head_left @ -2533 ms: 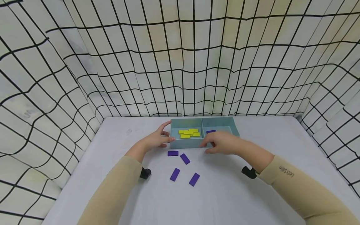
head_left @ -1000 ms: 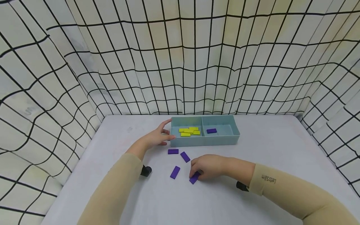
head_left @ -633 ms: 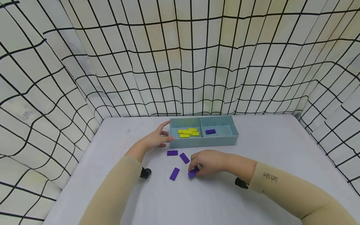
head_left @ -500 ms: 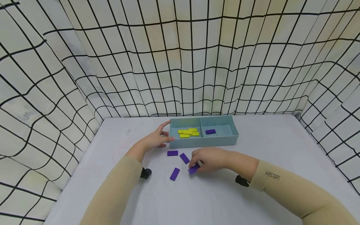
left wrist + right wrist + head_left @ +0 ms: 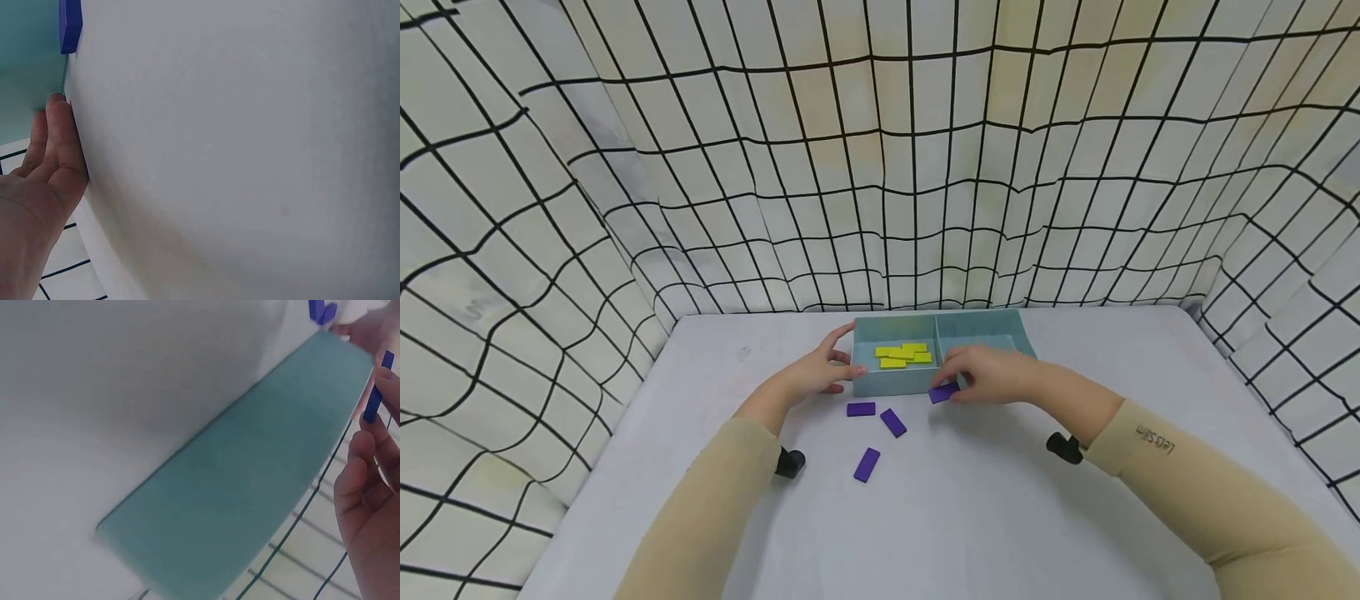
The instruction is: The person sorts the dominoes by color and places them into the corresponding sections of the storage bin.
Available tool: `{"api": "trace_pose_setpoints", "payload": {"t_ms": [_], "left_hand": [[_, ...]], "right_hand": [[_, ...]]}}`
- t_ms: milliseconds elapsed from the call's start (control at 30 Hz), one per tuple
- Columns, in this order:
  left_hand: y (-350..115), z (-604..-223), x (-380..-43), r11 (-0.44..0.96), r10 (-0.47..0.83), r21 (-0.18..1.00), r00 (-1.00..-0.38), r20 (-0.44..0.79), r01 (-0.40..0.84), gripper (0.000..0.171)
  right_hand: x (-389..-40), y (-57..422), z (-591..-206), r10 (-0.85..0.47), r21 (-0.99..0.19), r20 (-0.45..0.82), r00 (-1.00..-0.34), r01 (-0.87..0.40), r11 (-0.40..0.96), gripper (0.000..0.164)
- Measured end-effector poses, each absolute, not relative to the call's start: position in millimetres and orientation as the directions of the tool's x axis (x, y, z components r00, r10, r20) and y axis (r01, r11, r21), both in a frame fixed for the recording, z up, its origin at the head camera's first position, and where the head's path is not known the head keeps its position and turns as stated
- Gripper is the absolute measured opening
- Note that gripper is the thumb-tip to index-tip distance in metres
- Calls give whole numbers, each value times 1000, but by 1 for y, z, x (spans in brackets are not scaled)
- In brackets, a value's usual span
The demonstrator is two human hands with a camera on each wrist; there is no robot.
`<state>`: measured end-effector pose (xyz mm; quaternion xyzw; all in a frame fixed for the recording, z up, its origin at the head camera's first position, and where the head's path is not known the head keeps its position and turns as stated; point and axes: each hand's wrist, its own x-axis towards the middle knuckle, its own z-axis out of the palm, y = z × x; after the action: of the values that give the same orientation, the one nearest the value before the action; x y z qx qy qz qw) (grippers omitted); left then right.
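Observation:
My left hand (image 5: 816, 369) rests at the left end of a pale blue two-compartment box (image 5: 891, 382); in the left wrist view its fingers (image 5: 64, 131) lie fairly straight against the box wall. My right hand (image 5: 996, 375) pinches a purple rectangular block (image 5: 943, 392) between thumb and fingertips, close to the box's front wall. The right wrist view shows that block edge-on, above the level of the table. Several yellow blocks (image 5: 901, 355) lie in the left compartment. My right hand covers part of the right compartment.
Three more purple blocks lie on the white table (image 5: 985, 517) before the box: one flat along its front (image 5: 861, 409), one slanted block (image 5: 893, 422) and one nearer block (image 5: 867, 465). A black-gridded white sheet (image 5: 880, 158) rises behind the table and on both sides.
My right hand took hold of the nearest right-hand purple block, lifted it off the table and carried it forward to the box's front wall. My left hand has stayed at the box's end.

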<state>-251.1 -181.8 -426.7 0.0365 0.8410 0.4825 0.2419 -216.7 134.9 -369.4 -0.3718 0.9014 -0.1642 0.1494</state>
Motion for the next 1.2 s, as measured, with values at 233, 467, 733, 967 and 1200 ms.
{"api": "trace_pose_setpoints", "payload": {"t_ms": [233,467,733,967,1200], "left_hand": [[-182,-426,-251,529,298,831,-880,-369,-169,92],[-183,-427,-251,525,300,834,-880,-367,-169,91],[-184,-428,-251,514,306,840,-878,-369,-175,92],[-183,-429,-252,515,305,839,-877,-372,-177,91],[-184,-427,-252,518,302,836,-875,-377,-181,91]], "right_hand": [[-242,163,-365,-690,-380,-103,-717,-613,693,29],[-266,185,-362,-647,-321,-94,-757,-592,739,28],[-279,188,-361,-605,-198,-155,-781,-575,794,27],[-288,185,-376,-597,-17,-157,-787,-602,798,24],[-294,182,-383,-589,46,-159,-792,-602,797,22]]}}
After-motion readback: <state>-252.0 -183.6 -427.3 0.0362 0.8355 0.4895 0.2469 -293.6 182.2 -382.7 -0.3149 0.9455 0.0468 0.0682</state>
